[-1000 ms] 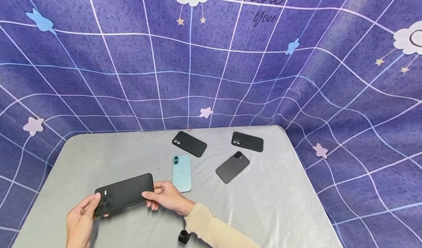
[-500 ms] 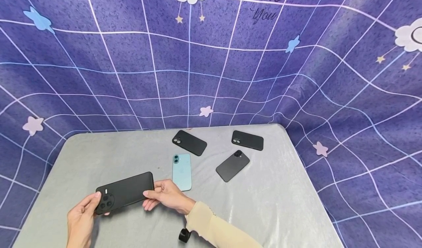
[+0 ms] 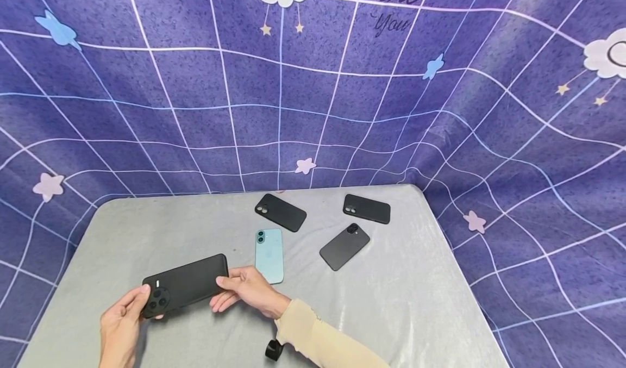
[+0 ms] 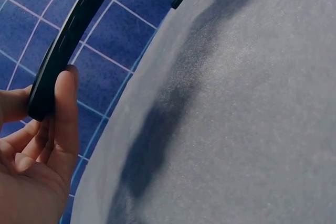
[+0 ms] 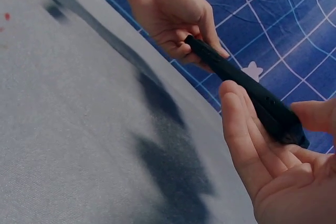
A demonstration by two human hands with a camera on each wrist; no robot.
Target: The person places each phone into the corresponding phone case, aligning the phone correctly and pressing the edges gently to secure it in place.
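Note:
Both hands hold a black phone [image 3: 188, 284] above the grey tabletop, its back with a round camera ring facing up. My left hand [image 3: 119, 322] pinches the camera end between thumb and fingers. At the opposite end, my right hand [image 3: 255, 293] lays its thumb on the back, with the other fingers stretched underneath. In the left wrist view, the phone [image 4: 65, 51] is edge-on, with side cutouts showing, and looks cased. The right wrist view shows the phone [image 5: 247, 90] between both hands. Beside my right hand lies a teal phone [image 3: 269, 255].
Behind the teal phone lies a black phone case [image 3: 282, 213] with camera holes. Farther right are another black case [image 3: 369, 209] and a dark grey phone [image 3: 344, 248]. The table [image 3: 415, 303] meets a purple-blue grid curtain [image 3: 313, 101] at its back and sides.
My right thumb has shifted slightly right on the phone's back, toward its end, and the fingers beneath have spread out a little. The left hand and the phone stay almost still.

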